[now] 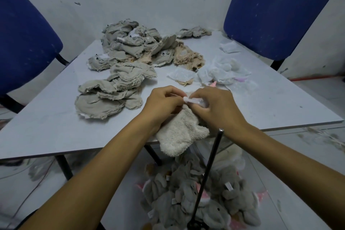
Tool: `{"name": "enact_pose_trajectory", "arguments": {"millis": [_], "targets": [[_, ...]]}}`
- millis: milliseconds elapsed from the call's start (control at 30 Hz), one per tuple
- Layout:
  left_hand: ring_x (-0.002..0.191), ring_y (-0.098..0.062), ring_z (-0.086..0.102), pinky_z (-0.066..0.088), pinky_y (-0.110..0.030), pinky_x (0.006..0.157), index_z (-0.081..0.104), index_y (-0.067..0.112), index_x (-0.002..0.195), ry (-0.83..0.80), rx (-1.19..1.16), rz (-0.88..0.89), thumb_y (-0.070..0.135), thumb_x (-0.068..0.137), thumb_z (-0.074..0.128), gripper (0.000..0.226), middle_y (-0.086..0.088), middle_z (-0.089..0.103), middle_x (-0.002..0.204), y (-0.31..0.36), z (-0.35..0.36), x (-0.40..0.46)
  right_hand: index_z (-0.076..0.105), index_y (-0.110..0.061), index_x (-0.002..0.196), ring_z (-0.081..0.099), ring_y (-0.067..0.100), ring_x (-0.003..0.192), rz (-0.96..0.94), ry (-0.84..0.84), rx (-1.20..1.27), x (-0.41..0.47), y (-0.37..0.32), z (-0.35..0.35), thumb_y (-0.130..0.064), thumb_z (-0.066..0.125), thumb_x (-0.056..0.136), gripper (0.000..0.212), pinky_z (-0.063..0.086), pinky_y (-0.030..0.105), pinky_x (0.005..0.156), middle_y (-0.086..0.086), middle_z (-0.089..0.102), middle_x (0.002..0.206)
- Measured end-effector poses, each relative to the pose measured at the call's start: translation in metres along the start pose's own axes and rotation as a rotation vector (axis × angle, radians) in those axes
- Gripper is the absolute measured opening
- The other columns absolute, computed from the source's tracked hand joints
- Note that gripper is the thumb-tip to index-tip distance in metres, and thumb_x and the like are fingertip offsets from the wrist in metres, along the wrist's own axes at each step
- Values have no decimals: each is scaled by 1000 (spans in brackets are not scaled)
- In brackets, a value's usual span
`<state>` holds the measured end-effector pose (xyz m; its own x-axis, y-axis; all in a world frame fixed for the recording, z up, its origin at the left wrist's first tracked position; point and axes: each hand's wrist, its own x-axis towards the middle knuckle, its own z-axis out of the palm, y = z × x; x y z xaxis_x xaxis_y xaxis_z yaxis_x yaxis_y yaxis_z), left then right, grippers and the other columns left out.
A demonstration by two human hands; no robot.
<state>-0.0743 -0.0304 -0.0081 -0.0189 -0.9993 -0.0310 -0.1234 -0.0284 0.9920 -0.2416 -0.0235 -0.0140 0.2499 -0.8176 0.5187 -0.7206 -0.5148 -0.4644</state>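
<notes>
A cream fleecy toy skin (180, 132) hangs over the near edge of the grey table (46, 123). My left hand (161, 103) pinches its upper end with curled fingers. My right hand (214, 107) grips a small white mesh pouch (194, 101) and holds it against the opening of the skin. Both hands meet just above the table's front edge. The top of the skin is hidden behind my fingers.
Grey and tan unstuffed fabric skins (128, 52) lie piled across the table's middle and back. White mesh pouches (220, 72) lie at the right. Two blue chairs (276, 11) stand behind. Below the table sits a heap of grey plush toys (197, 196) with a thin black rod (209, 170) upright.
</notes>
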Motion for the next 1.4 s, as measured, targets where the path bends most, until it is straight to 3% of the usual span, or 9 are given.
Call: {"name": "enact_pose_trajectory", "arguments": {"millis": [100,233,433,533,667,767,933,1167,1400], "targets": [[50,-12,58,46,-20,47,71,9,82,21,-50,9,-5,83,66,15,-4,67,67,0,-1,-1,77,-16,102,58,22,92,12,-7,-10,-8,2,10,-21,71,87,18,42,31,74,3,65,97],[44,-6,54,42,-18,41,70,9,84,62,-66,47,-2,84,69,12,5,64,57,-3,0,-4,78,-19,93,50,15,88,-3,-62,50,-10,2,12,-38,56,91,28,40,29,71,-3,52,95],[45,-5,54,41,-17,42,71,13,79,102,-99,69,1,82,73,12,4,64,60,-3,4,-4,64,-18,106,55,10,80,14,79,98,-10,2,9,-20,74,85,23,42,24,70,-3,62,93],[46,-5,55,42,-18,43,70,12,79,96,-101,79,1,82,73,12,3,64,61,-3,6,-5,72,-19,90,55,11,74,-9,137,92,-10,3,8,-17,78,81,11,45,30,69,-1,63,84],[48,-6,56,42,-17,44,70,9,80,77,-117,110,-2,83,71,12,2,65,61,-2,8,-6,79,-21,99,55,16,76,19,69,31,-8,5,14,-20,74,85,14,47,38,64,1,59,85],[53,-8,59,46,-20,48,70,10,79,116,-174,110,-2,83,71,13,1,66,63,-3,9,-6,75,-25,105,53,6,82,-12,-14,97,-8,5,11,-33,62,91,20,44,24,71,-5,59,92],[41,-2,52,41,-15,42,67,8,80,125,-211,95,-3,85,69,12,6,62,56,-2,8,-5,62,-31,99,62,-1,75,42,50,296,-12,7,4,-20,70,85,19,44,10,64,-14,68,84],[48,-6,54,41,-17,44,70,12,79,119,-195,151,0,84,72,13,1,63,62,-4,9,-7,78,-17,98,53,6,80,-56,215,95,-11,7,15,-17,77,84,13,42,20,69,1,62,94],[56,-10,56,40,-17,47,71,19,75,167,-145,164,2,81,73,17,-1,67,68,-9,9,-6,76,-18,98,60,14,89,-130,60,82,-13,3,12,-25,67,87,16,50,35,74,-4,66,96]]}}
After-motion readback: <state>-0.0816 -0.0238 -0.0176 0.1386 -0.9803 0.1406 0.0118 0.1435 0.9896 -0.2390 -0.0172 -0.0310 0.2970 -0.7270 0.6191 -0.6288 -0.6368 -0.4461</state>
